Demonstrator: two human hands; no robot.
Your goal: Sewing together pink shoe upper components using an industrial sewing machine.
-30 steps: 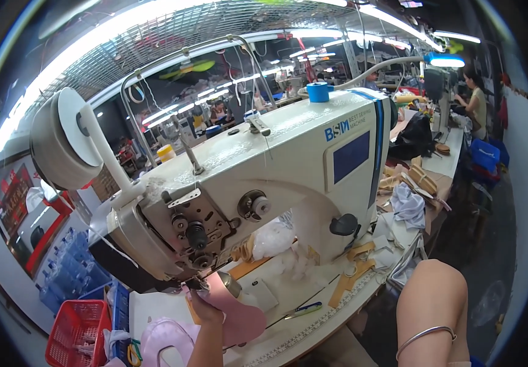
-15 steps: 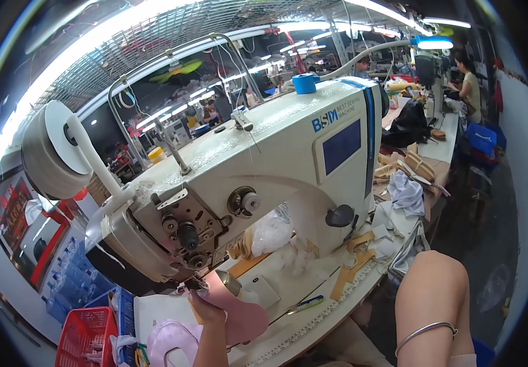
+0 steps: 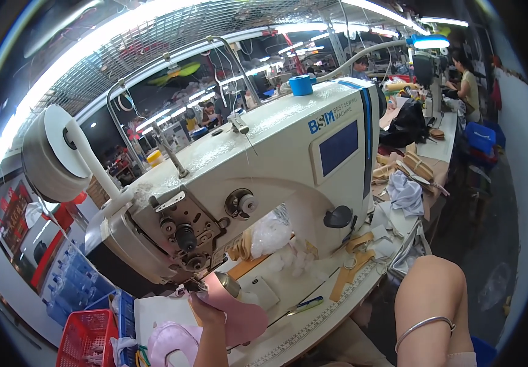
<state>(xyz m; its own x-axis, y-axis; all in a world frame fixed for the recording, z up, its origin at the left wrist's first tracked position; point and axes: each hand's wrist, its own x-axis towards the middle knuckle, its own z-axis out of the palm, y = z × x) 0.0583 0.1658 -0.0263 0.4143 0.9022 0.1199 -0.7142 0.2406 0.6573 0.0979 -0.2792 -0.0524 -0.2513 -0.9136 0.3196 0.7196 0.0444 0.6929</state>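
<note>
At the lower middle, my left hand (image 3: 209, 315) is closed on the edge of a pink curved piece of sheet material (image 3: 239, 315). The hand sits right under the needle area of a large white sewing machine (image 3: 282, 147). Part of the pink piece lies against a rounded metal part (image 3: 228, 285) beside the needle. A shiny lilac U-shaped piece (image 3: 172, 342) rests on the table left of my wrist. On the right, my bent right arm (image 3: 432, 293), with a silver bangle (image 3: 424, 329), is folded back toward me; its hand is out of the picture.
Green-handled snips (image 3: 306, 302) and a measuring tape strip (image 3: 313, 324) lie along the table's near edge. Tan strips (image 3: 352, 275) and cloth scraps (image 3: 406, 191) lie to the right. A red basket (image 3: 86, 336) stands at lower left. People work farther back.
The view has shifted very slightly. My left hand stays on the pink piece by the needle, and my right arm remains bent.
</note>
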